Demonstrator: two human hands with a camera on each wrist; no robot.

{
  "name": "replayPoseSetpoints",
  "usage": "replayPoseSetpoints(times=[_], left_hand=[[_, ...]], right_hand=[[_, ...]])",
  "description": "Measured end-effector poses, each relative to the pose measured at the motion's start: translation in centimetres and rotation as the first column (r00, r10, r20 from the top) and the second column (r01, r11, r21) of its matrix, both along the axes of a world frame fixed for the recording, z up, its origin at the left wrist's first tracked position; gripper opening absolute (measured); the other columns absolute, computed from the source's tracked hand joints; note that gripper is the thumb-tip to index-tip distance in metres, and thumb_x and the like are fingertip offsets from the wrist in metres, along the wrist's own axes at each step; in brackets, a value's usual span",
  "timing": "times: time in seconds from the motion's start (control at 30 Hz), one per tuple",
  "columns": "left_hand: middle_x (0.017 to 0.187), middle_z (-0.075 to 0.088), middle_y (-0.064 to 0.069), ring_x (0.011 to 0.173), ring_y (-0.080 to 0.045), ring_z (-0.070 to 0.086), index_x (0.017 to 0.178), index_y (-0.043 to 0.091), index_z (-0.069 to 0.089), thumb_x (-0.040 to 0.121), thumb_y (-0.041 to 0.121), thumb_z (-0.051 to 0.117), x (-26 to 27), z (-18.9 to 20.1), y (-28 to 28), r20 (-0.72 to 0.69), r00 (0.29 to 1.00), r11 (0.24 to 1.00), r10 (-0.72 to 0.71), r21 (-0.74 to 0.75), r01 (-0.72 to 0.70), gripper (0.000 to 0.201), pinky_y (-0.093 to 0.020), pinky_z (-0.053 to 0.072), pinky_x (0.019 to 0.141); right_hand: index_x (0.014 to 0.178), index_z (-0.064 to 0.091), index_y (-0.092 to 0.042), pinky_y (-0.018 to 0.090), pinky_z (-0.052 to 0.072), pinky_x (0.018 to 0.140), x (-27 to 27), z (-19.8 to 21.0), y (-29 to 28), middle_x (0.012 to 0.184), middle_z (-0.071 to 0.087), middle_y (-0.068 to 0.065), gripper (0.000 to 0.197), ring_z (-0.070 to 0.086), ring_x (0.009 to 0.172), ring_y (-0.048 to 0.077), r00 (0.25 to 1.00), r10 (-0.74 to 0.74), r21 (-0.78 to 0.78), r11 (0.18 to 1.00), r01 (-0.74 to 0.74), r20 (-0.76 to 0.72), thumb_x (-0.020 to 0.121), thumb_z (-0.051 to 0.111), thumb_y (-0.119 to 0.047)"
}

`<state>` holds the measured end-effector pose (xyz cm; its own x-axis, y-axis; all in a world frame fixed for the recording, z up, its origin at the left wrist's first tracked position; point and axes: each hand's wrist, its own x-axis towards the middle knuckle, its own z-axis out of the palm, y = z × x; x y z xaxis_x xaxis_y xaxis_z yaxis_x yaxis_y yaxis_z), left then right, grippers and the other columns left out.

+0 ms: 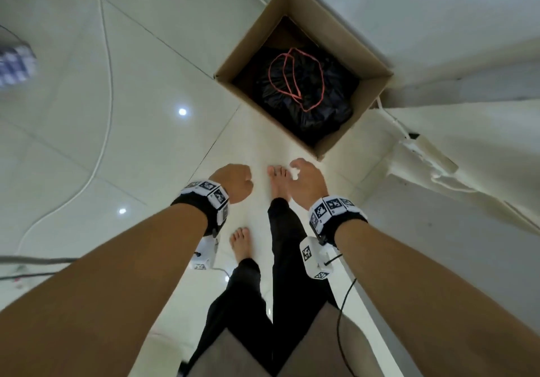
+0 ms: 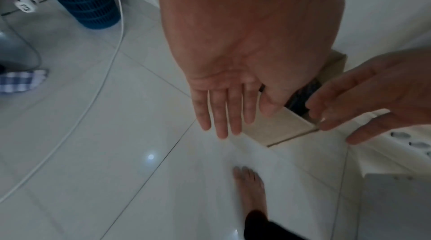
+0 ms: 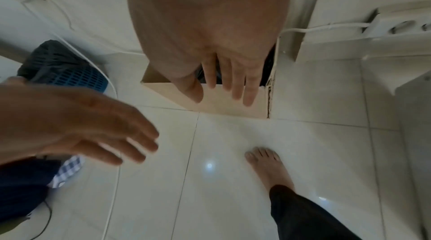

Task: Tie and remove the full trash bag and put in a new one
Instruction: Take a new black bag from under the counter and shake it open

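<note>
Head view: at one o'clock from my feet I see one cardboard box (image 1: 295,5) with one black trash bag (image 1: 306,96) sitting inside it, two red drawstring loops (image 1: 287,74) lying on top. I judge the bag soft, crinkly and fairly heavy, so I'd take it by those loops. My left hand (image 1: 233,182) and right hand (image 1: 305,182) hover near the box, fingers relaxed and spread, holding nothing.

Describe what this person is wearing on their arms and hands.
Both forearms are bare, with no sleeves or gloves. Behind the left hand and the right hand sits a black wrist strap carrying white blocks printed with black-and-white square markers. A small white box hangs under each wrist, with a thin dark cable trailing from the right one.
</note>
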<state>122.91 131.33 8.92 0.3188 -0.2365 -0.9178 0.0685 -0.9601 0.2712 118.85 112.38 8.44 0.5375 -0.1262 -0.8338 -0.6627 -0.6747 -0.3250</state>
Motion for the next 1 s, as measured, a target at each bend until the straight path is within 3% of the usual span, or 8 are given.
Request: replayPoseSetpoints(times=[0.1, 0.17, 0.27, 0.37, 0.5, 0.67, 0.8, 1.0], left_hand=[[0.139, 0.056, -0.01, 0.127, -0.029, 0.052, 0.13, 0.01, 0.06, 0.102, 0.027, 0.044, -3.2, 4.4, 2.4, -0.102, 0.994, 0.997, -0.042, 0.057, 0.048, 0.036, -0.036, 0.041, 0.105], [0.134, 0.059, -0.011, 0.123, -0.03, 0.054, 0.125, 0.011, 0.063, 0.102, 0.028, 0.045, -4.4, 7.8, 4.0, -0.094, 0.995, 0.997, -0.021, 0.073, 0.028, 0.034, -0.038, 0.042, 0.104], [0.122, 0.066, -0.013, 0.114, -0.033, 0.059, 0.11, 0.005, 0.069, 0.094, 0.034, 0.043, -5.6, 12.7, 6.4, -0.104, 0.993, 0.996, 0.049, 0.083, -0.041, 0.042, -0.04, 0.047, 0.099], [0.108, 0.07, -0.011, 0.103, -0.035, 0.066, 0.1, 0.001, 0.07, 0.093, 0.026, 0.049, -5.5, 16.1, 7.6, -0.074, 0.969, 0.971, 0.236, 0.048, -0.233, 0.034, -0.043, 0.052, 0.094], [0.106, 0.072, -0.012, 0.097, -0.031, 0.069, 0.108, -0.001, 0.068, 0.098, 0.016, 0.054, -4.8, 18.6, 6.8, -0.008, 0.936, 0.936, 0.352, -0.023, -0.352, 0.025, -0.03, 0.049, 0.073], [0.104, 0.072, -0.009, 0.094, -0.028, 0.07, 0.108, 0.001, 0.068, 0.098, 0.019, 0.051, -5.3, 21.6, 3.9, 0.047, 0.969, 0.962, 0.242, -0.143, -0.233, 0.026, -0.034, 0.052, 0.079], [0.102, 0.074, -0.009, 0.09, -0.026, 0.071, 0.102, 0.003, 0.069, 0.098, 0.02, 0.051, -8.1, 23.8, 2.3, 0.115, 0.979, 0.967, 0.17, -0.211, -0.143, 0.024, -0.038, 0.053, 0.081], [0.099, 0.074, -0.01, 0.09, -0.029, 0.072, 0.1, 0.001, 0.069, 0.098, 0.017, 0.051, -15.9, 25.0, -0.4, 0.04, 0.984, 0.969, -0.173, -0.172, 0.177, 0.024, -0.031, 0.052, 0.07]], right_hand=[[0.131, 0.057, -0.02, 0.029, 0.043, 0.1, -2.1, 4.7, 0.8, 0.139, 0.059, 0.004, 0.037, 0.058, 0.122, 0.025, 0.978, 0.154, 0.053, 0.988, -0.147, -0.144, 0.097, 0.044, -0.027], [0.13, 0.058, -0.021, 0.024, 0.039, 0.087, -3.4, 7.5, 0.7, 0.122, 0.063, 0.0, 0.041, 0.061, 0.111, 0.023, 0.977, 0.13, 0.06, 0.991, -0.121, -0.17, 0.09, 0.05, -0.024], [0.133, 0.062, -0.017, 0.027, 0.045, 0.097, -4.5, 12.9, 0.1, 0.128, 0.064, 0.005, 0.039, 0.061, 0.118, 0.025, 0.992, 0.067, 0.07, 0.996, -0.06, -0.104, 0.095, 0.053, -0.021], [0.109, 0.069, -0.015, 0.036, 0.049, 0.102, -5.0, 17.1, -0.9, 0.122, 0.071, 0.01, 0.026, 0.067, 0.111, 0.029, 0.997, -0.071, 0.082, 0.994, 0.072, -0.019, 0.1, 0.046, -0.025], [0.092, 0.07, -0.015, 0.04, 0.058, 0.087, -7.6, 20.5, -3.0, 0.098, 0.075, 0.006, 0.031, 0.072, 0.091, 0.025, 0.962, -0.271, 0.035, 0.962, 0.27, 0.041, 0.084, 0.056, -0.041], [0.081, 0.067, -0.023, 0.045, 0.06, 0.085, -14.3, 23.4, -3.4, 0.092, 0.074, 0.006, 0.013, 0.072, 0.087, 0.027, 0.921, -0.383, -0.01, 0.923, 0.384, 0.078, 0.088, 0.056, -0.027], [0.092, 0.071, -0.008, 0.047, 0.059, 0.085, -21.2, 25.4, -2.1, 0.093, 0.075, 0.011, 0.021, 0.072, 0.087, 0.03, 0.898, -0.434, -0.057, 0.897, 0.438, 0.071, 0.092, 0.055, -0.022], [0.094, 0.073, -0.007, 0.043, 0.06, 0.084, -34.0, 27.1, 0.1, 0.091, 0.076, 0.013, 0.027, 0.073, 0.085, 0.031, 0.781, -0.624, -0.092, 0.779, 0.62, -0.014, 0.093, 0.053, -0.026]])
